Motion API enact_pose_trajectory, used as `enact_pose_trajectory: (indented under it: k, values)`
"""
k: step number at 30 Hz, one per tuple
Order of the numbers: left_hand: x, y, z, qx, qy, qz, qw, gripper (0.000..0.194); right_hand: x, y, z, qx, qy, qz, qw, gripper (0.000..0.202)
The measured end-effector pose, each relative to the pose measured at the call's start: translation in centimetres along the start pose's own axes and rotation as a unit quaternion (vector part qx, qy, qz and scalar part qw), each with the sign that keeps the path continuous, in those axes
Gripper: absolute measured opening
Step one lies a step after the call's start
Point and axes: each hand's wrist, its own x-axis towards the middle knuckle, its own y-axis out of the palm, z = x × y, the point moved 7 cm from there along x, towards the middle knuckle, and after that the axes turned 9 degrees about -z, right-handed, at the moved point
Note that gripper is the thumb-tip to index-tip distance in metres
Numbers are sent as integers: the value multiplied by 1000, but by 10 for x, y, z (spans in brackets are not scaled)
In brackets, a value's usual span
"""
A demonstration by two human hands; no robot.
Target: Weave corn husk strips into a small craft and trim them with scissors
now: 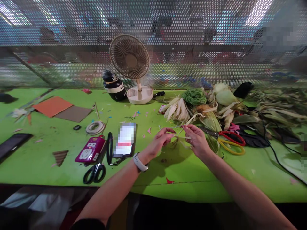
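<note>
Black bottle (113,84): its white band (113,90) seems to start "EN"

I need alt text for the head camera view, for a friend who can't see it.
A person's left hand and right hand pinch thin pale strips above a bright green table. To the right lie pale dried corn husks and metal scissors with red and yellow handles; behind stands a round beige fan.
</note>
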Motion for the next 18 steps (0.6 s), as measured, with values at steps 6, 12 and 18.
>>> enact_pose_trajectory:
  k: [6,12,18]
  values:
    - [2,3,-2,-7,22,-1,1000,27,0,2,0,16,17,-6,1000,36]
    - [7,2,3,-24,13,-12,1000,31,-3,2,1,38,21,-8,999,36]
    - [8,-6,1,21,39,-44,998,34,-1,11,-6,-115,5,111,987,39]
